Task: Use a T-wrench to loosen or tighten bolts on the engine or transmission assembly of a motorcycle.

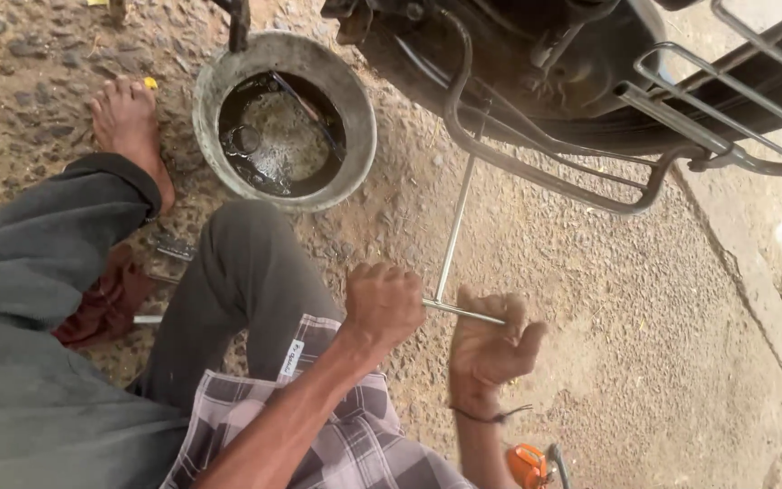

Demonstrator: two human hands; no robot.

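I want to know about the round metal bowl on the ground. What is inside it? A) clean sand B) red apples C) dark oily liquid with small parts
C: the metal bowl beside the bare foot holds dark oily liquid with small metal parts lying in it.

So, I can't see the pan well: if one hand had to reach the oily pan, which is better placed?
Probably the left hand: it grips the T-wrench handle on the pan's side, while the right hand sits farther away.
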